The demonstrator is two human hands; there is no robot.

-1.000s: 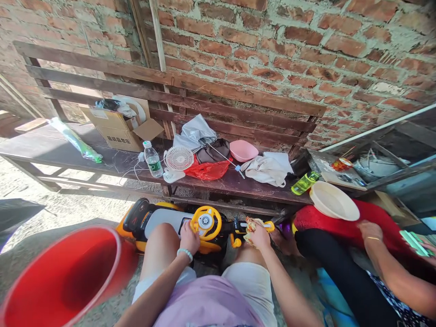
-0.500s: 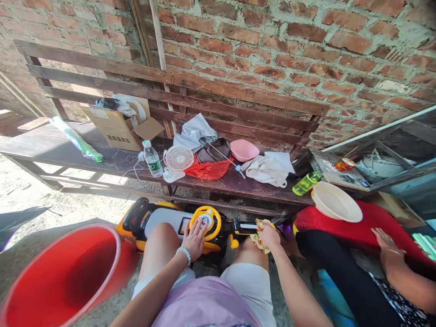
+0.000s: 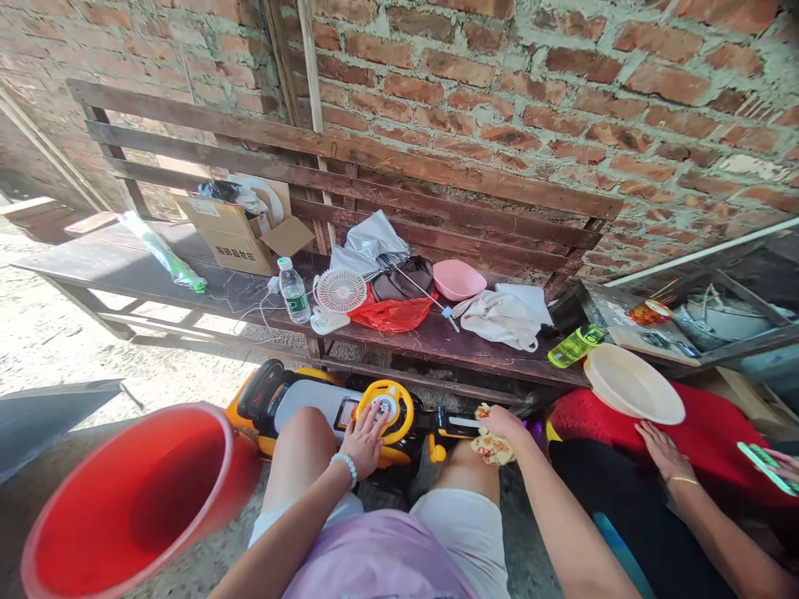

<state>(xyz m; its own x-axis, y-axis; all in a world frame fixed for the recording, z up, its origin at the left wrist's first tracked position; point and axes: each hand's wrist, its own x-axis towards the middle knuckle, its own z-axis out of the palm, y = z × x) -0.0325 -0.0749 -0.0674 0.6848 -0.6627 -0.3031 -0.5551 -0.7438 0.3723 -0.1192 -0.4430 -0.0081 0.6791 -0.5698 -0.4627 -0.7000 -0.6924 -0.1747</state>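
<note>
Red bucket (image 3: 134, 499) empty; left hand (image 3: 365, 433) flat on steering wheel (image 3: 388, 408), right hand (image 3: 503, 424) clutching cloth (image 3: 493, 448)

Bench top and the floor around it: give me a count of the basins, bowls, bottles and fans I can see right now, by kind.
Red basin: 1
Bowls: 2, the pink bowl on the bench and the cream bowl beside it
Bottles: 2, the clear water bottle and the green bottle
White desk fan: 1
Total: 6
</note>
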